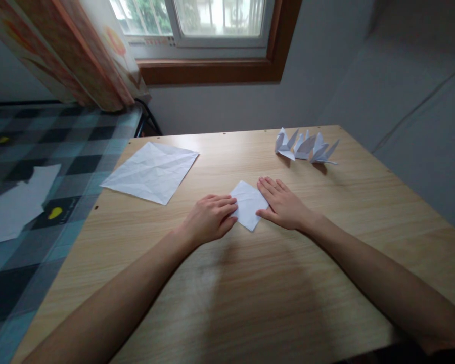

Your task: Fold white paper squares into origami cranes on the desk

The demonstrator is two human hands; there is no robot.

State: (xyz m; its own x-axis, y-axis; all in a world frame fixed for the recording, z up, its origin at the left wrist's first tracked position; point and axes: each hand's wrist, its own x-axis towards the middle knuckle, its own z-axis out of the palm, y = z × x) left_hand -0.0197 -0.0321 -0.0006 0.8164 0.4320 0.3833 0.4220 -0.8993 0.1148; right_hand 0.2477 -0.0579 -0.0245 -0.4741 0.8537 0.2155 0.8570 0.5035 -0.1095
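Observation:
A small folded white paper square (248,203) lies on the wooden table (250,283) between my hands. My left hand (210,218) rests on its left edge, fingers held together and laid flat on the paper. On the paper's right side lies my right hand (282,203), palm down with fingers stretched out and its thumb touching the paper's lower corner. Neither hand grips anything.
A larger creased white sheet (151,172) lies unfolded at the table's left. Several folded paper cranes (306,146) stand at the back right. A bed with a checked blanket (41,167) and loose white papers (17,202) runs along the left. A window and curtain are behind.

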